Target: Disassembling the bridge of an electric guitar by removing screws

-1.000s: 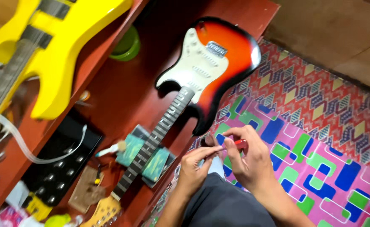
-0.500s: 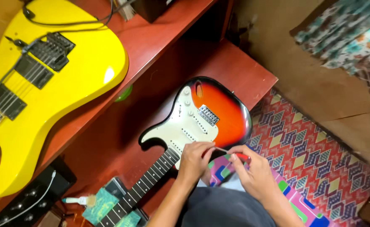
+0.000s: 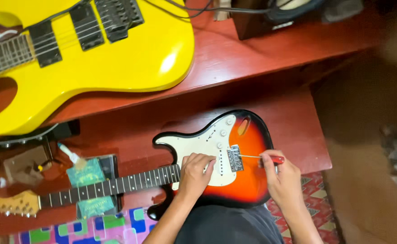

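Head view looks straight down on a sunburst guitar (image 3: 248,180) lying flat on a low red tabletop (image 3: 298,131), its body toward the person and its neck (image 3: 112,185) running off to the left. The right hand (image 3: 282,178) is clenched around a red-handled screwdriver (image 3: 270,158), and the thin shaft points left so the tip meets the metal bridge (image 3: 234,158). The left hand (image 3: 196,174) isn't gripping anything; it rests palm down on the white pickguard (image 3: 203,144), fingers curled over the pickup area just beside the bridge. So both hands sit on the guitar body, one either side of that bridge.

Under the neck there are a couple of small greenish boxes (image 3: 90,180), and the pale headstock (image 3: 13,204) sticks out near the left edge. A yellow guitar (image 3: 117,58) lies on the higher red shelf (image 3: 261,54) above. A bright patterned mat (image 3: 94,228) shows along the bottom.
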